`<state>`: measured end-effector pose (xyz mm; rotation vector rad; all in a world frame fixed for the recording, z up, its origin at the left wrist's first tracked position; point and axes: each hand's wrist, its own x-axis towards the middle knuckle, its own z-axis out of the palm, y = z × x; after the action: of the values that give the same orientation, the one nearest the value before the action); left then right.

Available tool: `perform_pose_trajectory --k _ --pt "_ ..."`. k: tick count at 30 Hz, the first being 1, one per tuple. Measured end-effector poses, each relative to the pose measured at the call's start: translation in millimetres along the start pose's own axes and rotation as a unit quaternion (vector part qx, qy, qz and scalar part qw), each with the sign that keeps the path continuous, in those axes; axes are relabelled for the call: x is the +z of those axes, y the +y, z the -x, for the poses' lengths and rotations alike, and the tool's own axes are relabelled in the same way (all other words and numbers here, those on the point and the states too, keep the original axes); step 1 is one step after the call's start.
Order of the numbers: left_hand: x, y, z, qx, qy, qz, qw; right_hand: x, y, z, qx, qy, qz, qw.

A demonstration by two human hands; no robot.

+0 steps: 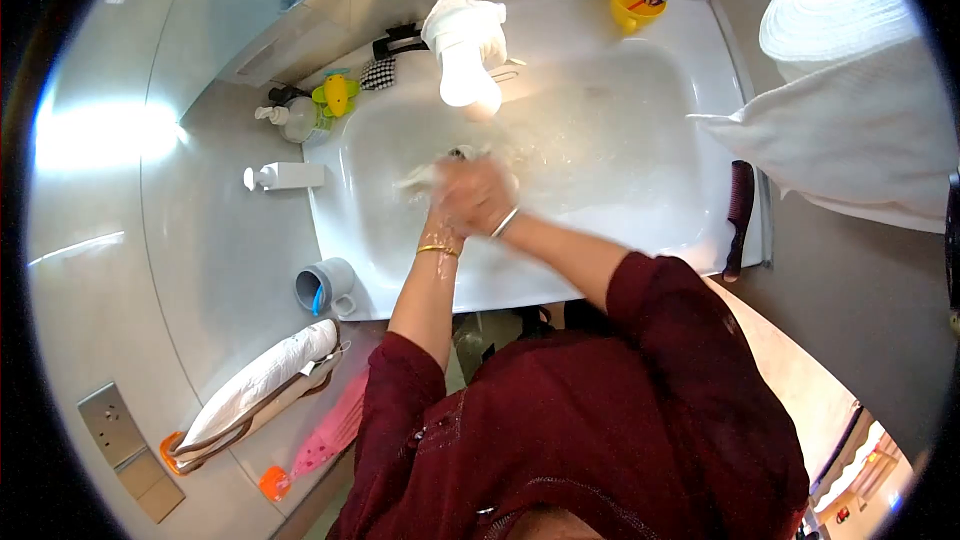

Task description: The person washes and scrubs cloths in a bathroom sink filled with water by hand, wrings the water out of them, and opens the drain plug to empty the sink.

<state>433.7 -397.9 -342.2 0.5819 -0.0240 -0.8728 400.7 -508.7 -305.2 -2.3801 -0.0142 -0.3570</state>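
Observation:
My left hand (450, 208) and my right hand (485, 192) are pressed together over the white sink (640, 90), blurred by motion. A pale wet piece that looks like cloth (416, 178) sticks out to the left from between them. My fingers look closed around it, though the blur hides how they grip. Suds cling to my left wrist beside a gold bangle (438, 249); a silver bangle (507, 222) circles my right wrist. Above the hands stands the faucet (465, 50), wrapped in something white. Soapy, cloudy water lies in the basin.
On the left rim stand a grey mug (325, 287), a white pump bottle (285, 176), a clear soap bottle (302, 120) and a yellow-green item (337, 95). A yellow cup (637, 2) is at the back right, a dark comb (739, 220) on the right rim. A tissue roll (835, 15) hangs beyond.

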Motion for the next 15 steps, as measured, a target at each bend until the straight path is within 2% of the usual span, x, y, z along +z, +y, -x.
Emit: perform_pose_trajectory --k 1,2,3,4,5,8,9,10,11,14,15 --pt "14.0 9.1 0.3 -0.034 0.065 -0.037 0.997 -7.8 38.6 -6.4 0.099 -0.042 0.120 0.987" --pt "26.0 18.4 1.4 -0.065 0.131 -0.074 0.987 -13.1 86.6 -7.2 0.217 -0.063 0.130 0.965" --pt "33.8 26.0 6.1 -0.099 0.198 -0.110 0.969 -20.2 116.3 3.6 0.296 -0.052 0.108 0.948" --pt "40.6 32.6 13.3 -0.092 0.210 -0.116 0.966 -30.2 127.4 18.3 0.271 -0.032 0.132 0.953" --pt "47.2 37.8 23.9 -0.084 0.220 -0.119 0.964 -6.6 159.0 24.8 0.368 -0.014 0.101 0.924" --pt "33.4 40.1 25.4 -0.116 0.285 -0.124 0.944 13.4 119.9 14.0 0.217 -0.155 0.078 0.961" --pt "37.1 33.0 18.1 -0.132 0.308 -0.120 0.935 8.8 69.0 8.0 0.259 -0.045 -0.074 0.962" --pt "41.0 25.7 12.8 -0.147 0.331 -0.117 0.925 26.4 41.0 7.9 0.176 -0.020 -0.088 0.980" --pt "44.8 18.9 10.2 -0.090 0.267 -0.099 0.954 45.0 14.0 8.2 0.090 0.002 -0.099 0.991" --pt "53.8 -2.1 5.5 0.089 0.066 -0.032 0.993 -25.2 -62.5 3.7 0.037 0.057 -0.149 0.987" --pt "52.5 -4.1 3.7 0.020 0.147 -0.044 0.988 16.6 -12.2 6.5 -0.107 0.209 -0.064 0.970"
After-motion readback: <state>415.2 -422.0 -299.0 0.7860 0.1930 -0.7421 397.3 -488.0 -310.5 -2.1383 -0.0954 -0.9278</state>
